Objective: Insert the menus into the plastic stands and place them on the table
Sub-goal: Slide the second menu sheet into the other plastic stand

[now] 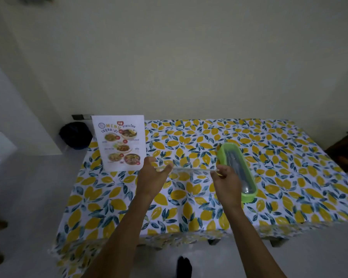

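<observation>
A: Head view, item one: a printed menu [120,142] is standing upright at the bench's [289,177] far left corner (apparently in a stand already).

B: Item two?

A: The left hand [152,175] and right hand [225,177] are each pinching an end of a clear plastic stand [191,169], seen edge-on above the bench middle. Whether a menu is inside, I cannot tell; placing is remaining.

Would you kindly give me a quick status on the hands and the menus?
Left hand and right hand hold a clear stand by its ends, above the table. One menu stands upright, far left. Green box beside right hand.
</observation>
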Motion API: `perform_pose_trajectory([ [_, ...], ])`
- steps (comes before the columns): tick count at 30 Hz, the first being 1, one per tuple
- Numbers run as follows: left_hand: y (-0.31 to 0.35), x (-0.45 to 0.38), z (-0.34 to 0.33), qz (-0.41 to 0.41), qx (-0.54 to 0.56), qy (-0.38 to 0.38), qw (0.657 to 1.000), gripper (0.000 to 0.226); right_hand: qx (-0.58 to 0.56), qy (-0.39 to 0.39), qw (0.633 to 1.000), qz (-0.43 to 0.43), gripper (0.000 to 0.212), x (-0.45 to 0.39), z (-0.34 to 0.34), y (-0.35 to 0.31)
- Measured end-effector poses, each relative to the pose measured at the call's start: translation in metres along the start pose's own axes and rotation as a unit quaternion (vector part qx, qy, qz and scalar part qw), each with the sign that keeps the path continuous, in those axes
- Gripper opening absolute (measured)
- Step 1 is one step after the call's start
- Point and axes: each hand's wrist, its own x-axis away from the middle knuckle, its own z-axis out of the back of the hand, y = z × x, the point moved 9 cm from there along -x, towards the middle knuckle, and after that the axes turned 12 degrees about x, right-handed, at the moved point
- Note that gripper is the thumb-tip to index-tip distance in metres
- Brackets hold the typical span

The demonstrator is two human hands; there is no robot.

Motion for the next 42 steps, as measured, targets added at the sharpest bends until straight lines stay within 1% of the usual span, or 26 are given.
perform_pose_trajectory([
  [5, 0.015, -0.033, -0.001, -0.034, -0.012, 0.012, 0.999, 0.062, 0.036, 0.028, 0.999, 0.007, 0.022, -0.032, -0.004, -0.009],
  [8, 0.021, -0.058, -0.002, -0.044, -0.033, 0.024, 0.998, 0.066, 0.070, 0.021, 0.997, 0.007, 0.017, -0.055, -0.015, -0.011],
  [12, 0.033, -0.092, -0.006, -0.058, -0.081, 0.045, 0.994, 0.056, 0.072, 0.015, 0.997, 0.011, 0.016, -0.092, -0.035, -0.013],
  [18, 0.037, -0.145, -0.022, -0.055, -0.095, 0.077, 0.991, 0.066, 0.096, 0.011, 0.995, 0.029, 0.016, -0.142, -0.056, -0.014],
  [21, 0.035, -0.168, -0.033, -0.052, -0.094, 0.073, 0.992, 0.074, 0.112, 0.006, 0.993, 0.043, 0.016, -0.161, -0.061, -0.017],
  [25, 0.031, -0.186, -0.040, -0.056, -0.102, 0.073, 0.991, 0.074, 0.124, 0.008, 0.991, 0.052, 0.019, -0.181, -0.070, -0.015],
  [31, 0.025, -0.195, -0.043, -0.053, -0.090, 0.075, 0.992, 0.068, 0.114, -0.011, 0.991, 0.071, 0.023, -0.201, -0.084, -0.008],
  [37, 0.027, -0.196, -0.044, -0.081, -0.094, 0.069, 0.990, 0.046, 0.104, -0.004, 0.992, 0.074, 0.022, -0.205, -0.089, -0.006],
  [42, 0.022, -0.197, -0.045, -0.084, -0.103, 0.071, 0.989, 0.038, 0.119, 0.002, 0.991, 0.067, 0.022, -0.206, -0.093, 0.000],
])
